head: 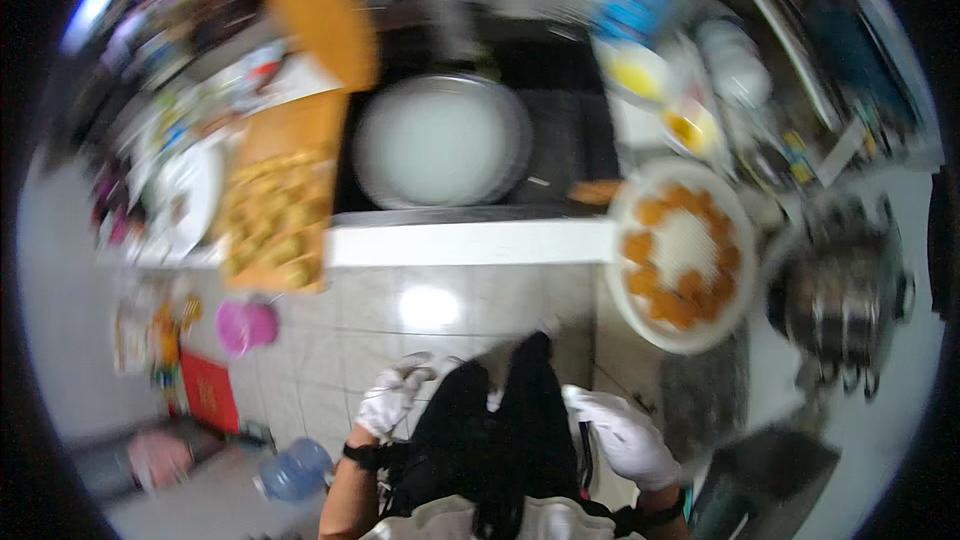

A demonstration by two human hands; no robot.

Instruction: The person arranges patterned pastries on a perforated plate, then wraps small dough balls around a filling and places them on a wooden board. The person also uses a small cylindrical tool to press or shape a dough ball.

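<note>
My left hand [391, 396], in a white glove, hangs low beside my dark trousers; its fingers look partly curled, and blur hides whether it holds anything. On the other side of my legs is my right hand [622, 435], also white-gloved, near no food; its fingertips are blurred. Before me a wide round pan [444, 141] with pale contents stands on a black stovetop [566, 120]. Left of it, small yellowish dough-like pieces [274, 217] cover a wooden board [289, 116]. To the right, a white oval tray [626, 307] bears a ring of orange-brown pieces [641, 247].
A white counter edge [472, 242] runs between me and the pan. Bowls with yellow contents [636, 75] stand at the upper right, near a metal rack or pot [840, 285]. A pink bucket [247, 326] and a blue water jug [296, 469] are on the left.
</note>
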